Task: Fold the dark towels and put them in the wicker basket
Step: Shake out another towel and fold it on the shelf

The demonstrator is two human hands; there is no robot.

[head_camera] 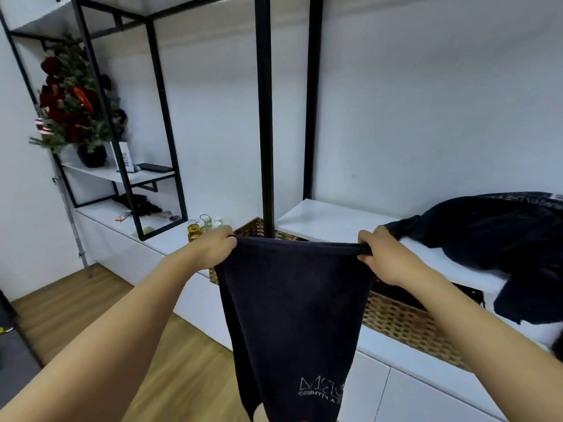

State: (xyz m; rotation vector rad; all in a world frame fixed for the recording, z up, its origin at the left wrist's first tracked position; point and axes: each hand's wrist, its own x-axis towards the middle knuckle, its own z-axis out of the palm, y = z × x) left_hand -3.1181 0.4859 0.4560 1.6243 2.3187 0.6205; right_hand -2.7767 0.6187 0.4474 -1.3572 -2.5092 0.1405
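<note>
White walls and a long white cabinet (320,222) fill the background, with a black metal shelf frame (263,117) rising through the middle of the frame. I see pale stitched lettering low on the dark towel (292,312), reversed from my side; I cannot read it. At upper left a small decorated Christmas tree (68,95) stands on a shelf, a card and a dark flat object beside it. Small glass jars (198,226) sit on the cabinet just left of centre.

My left hand (213,246) pinches the towel's upper left corner, fingers curled over the hem; my right hand (380,254) pinches the upper right corner the same way. The hem stretches taut between them and the towel hangs straight down toward the bottom edge. Directly behind it the wicker basket (405,324) sits on the cabinet, largely hidden by the cloth. At right a heap of dark towels (487,233) lies on the cabinet top, one end drooping beside the basket.
</note>
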